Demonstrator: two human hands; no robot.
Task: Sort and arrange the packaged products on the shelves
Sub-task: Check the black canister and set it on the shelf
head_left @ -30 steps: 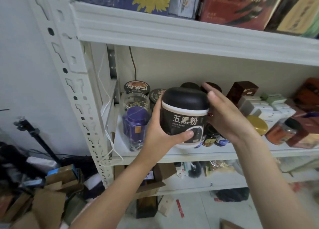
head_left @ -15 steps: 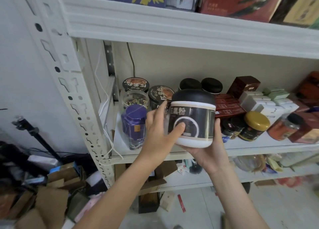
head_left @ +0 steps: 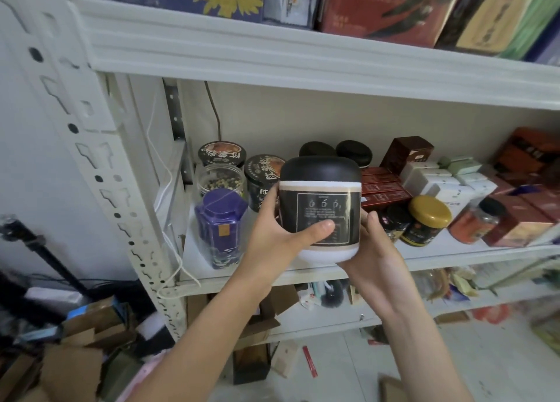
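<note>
I hold a black-lidded jar with a black label in front of the middle shelf, its back panel of small print facing me. My left hand grips its left side, thumb across the label. My right hand cups its base and right side from below. Behind it on the shelf stand a purple tin, a clear jar of dried bits, two dark-lidded tubs, a gold-lidded jar, an orange jar and white boxes.
A white perforated upright frames the shelf's left side, with a white cable looping down it. Large flat boxes fill the upper shelf. Cardboard pieces and a tripod leg clutter the floor at left. The lower shelf holds loose packets.
The jar has been turned in my hands: its front label with large characters faced me before, now the printed back panel does. My right hand shifted from the jar's side to beneath it.
</note>
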